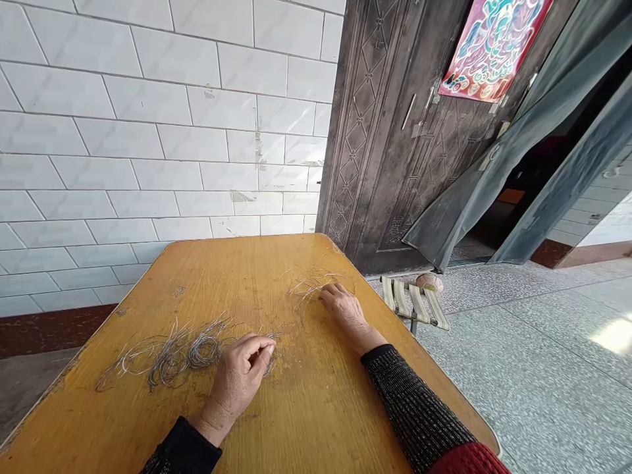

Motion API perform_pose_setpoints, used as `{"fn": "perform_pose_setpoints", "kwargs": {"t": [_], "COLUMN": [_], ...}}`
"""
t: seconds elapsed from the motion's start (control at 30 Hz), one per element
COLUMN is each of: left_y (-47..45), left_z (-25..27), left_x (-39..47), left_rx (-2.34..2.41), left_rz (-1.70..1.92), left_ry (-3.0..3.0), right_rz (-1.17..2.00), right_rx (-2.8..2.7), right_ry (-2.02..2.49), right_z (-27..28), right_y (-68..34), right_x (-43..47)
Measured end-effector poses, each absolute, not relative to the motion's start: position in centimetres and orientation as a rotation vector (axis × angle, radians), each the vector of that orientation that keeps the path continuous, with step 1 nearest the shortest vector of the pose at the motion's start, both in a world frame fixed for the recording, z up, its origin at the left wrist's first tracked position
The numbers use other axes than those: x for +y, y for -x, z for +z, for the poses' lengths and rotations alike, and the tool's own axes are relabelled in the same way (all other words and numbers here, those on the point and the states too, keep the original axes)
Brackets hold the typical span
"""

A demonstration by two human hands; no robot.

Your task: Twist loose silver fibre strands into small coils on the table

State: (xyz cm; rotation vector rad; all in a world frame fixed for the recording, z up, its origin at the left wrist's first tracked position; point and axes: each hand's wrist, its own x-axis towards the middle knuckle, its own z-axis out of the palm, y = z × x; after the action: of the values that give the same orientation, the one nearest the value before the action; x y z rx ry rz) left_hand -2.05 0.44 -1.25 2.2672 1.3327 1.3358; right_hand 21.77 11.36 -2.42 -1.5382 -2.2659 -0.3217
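My left hand [239, 368] is closed in a pinch over the wooden table, thumb against forefinger. Thin wires poke out around its fingertips, partly hidden by the hand. Left of it lie several loose bundles of thin grey wire [202, 349], some coiled, others with ends sticking out. Farther up on the right, my right hand [343, 309] rests low with its fingers curled together at a sparse spread of thin wires [309, 287]. The undersides of its fingers are hidden from view.
The yellow-brown wooden table [237, 270] stands against a white tiled wall [162, 118]. To the right are a dark carved door [380, 145], a grey curtain [474, 204] over a doorway, and a low strap-seated stool [412, 299] on the speckled floor.
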Motion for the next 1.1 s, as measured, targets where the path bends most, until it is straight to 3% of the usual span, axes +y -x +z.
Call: {"fn": "perform_pose_setpoints", "kwargs": {"t": [0.3,0.73,1.1], "left_y": [2.1,2.1,2.0], "left_z": [-1.4,-1.6,-1.5], "left_x": [0.5,0.5,0.4], "left_rx": [1.328,1.31,1.328], "left_rz": [1.328,1.332,1.319], "left_ry": [-2.271,-2.245,-2.252], "right_rz": [-0.168,-0.112,-0.111], "right_rx": [-2.174,-1.969,-1.842], "right_ry": [1.542,1.92,1.877], "right_z": [-2.5,-2.3,-1.1], "right_y": [-22.5,-23.2,-23.2], "right_x": [10.9,10.7,10.2]}}
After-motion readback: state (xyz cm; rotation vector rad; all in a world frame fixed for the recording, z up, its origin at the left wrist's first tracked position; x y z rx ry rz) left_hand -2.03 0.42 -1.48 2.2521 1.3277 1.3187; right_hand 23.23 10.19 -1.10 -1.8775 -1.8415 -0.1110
